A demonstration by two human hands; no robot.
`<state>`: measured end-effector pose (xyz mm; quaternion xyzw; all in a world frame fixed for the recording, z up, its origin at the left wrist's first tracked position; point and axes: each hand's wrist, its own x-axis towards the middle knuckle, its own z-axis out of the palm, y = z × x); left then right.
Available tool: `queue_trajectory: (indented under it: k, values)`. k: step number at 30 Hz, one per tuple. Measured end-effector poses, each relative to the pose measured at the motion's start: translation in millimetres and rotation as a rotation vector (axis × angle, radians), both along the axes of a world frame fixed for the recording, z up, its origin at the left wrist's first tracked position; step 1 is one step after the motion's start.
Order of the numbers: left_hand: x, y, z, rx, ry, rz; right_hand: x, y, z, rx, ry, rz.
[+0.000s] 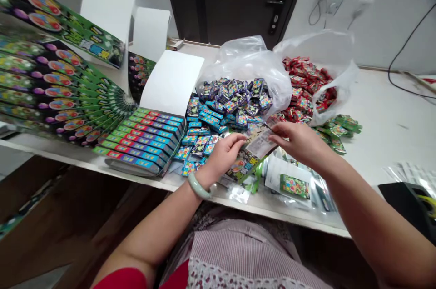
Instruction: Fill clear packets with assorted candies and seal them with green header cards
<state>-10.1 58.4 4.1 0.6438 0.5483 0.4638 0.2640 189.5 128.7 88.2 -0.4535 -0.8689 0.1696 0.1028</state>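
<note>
My left hand (pixel 223 155), with a pale green bangle at the wrist, curls its fingers round a small green printed packet (pixel 243 164) near the table's front edge. My right hand (pixel 298 141) pinches a clear sleeve with a printed card (pixel 260 141) at the top of that packet. Both hands meet over the same bundle. Just behind them lies a heap of small blue and purple packets (pixel 225 107) spilling from a clear plastic bag (pixel 250 59).
An open display box (pixel 143 141) with rows of coloured packets sits at left, beside a fanned stack of green printed cartons (pixel 57 84). A second bag holds red packets (pixel 306 82); green packets (pixel 340 127) lie at right. Clear sleeves (pixel 293 184) and a black object (pixel 408 202) lie near the front edge.
</note>
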Motion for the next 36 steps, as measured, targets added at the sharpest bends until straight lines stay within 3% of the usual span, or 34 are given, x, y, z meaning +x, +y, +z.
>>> queue_trajectory:
  k: [3, 6, 12, 15, 17, 20, 22, 23, 27, 31, 36]
  values:
    - [4.7, -7.6, 7.7, 0.116, 0.114, -0.074, 7.5, -0.8, -1.3, -0.283, 0.156, 0.088]
    - [2.5, -16.6, 13.4, 0.232, 0.193, -0.089, 9.6, 1.3, -13.4, -0.589, 0.438, 0.199]
    - [2.5, -28.5, 15.5, 0.321, 0.606, 0.009, 0.8, -2.2, -35.6, -0.695, 0.719, 0.177]
    - [0.7, -31.3, 13.9, 0.255, 0.590, -0.014, -4.7, -8.9, -30.6, -0.760, 0.725, 0.189]
    - [-3.4, -32.4, 12.5, 0.207, 0.473, -0.016, -6.1, -15.9, -23.8, -0.651, 0.662, 0.182]
    - [-10.5, -35.0, 12.5, 0.102, 0.152, 0.108, -4.8, -31.3, -20.5, -0.197, 0.661, 0.018]
    - [-12.7, -37.0, 14.6, 0.009, -0.111, 0.190, -4.8, -43.2, -28.8, -0.023, 0.734, -0.086]
    - [-12.5, -37.7, 15.8, -0.033, -0.226, 0.202, -6.2, -48.6, -35.9, -0.068, 0.766, -0.076]
    - [-5.1, -35.9, 14.3, -0.190, -0.605, 0.114, -20.3, -59.8, -68.3, -0.592, 0.852, 0.085]
    - [3.7, -32.6, 0.7, -0.361, -1.037, 0.016, -30.2, -58.2, -82.4, -0.683, 0.862, -0.054]
    - [4.8, -38.4, -12.2, -0.290, -1.131, 0.159, -26.1, -66.7, -97.2, -0.812, 0.807, 0.026]
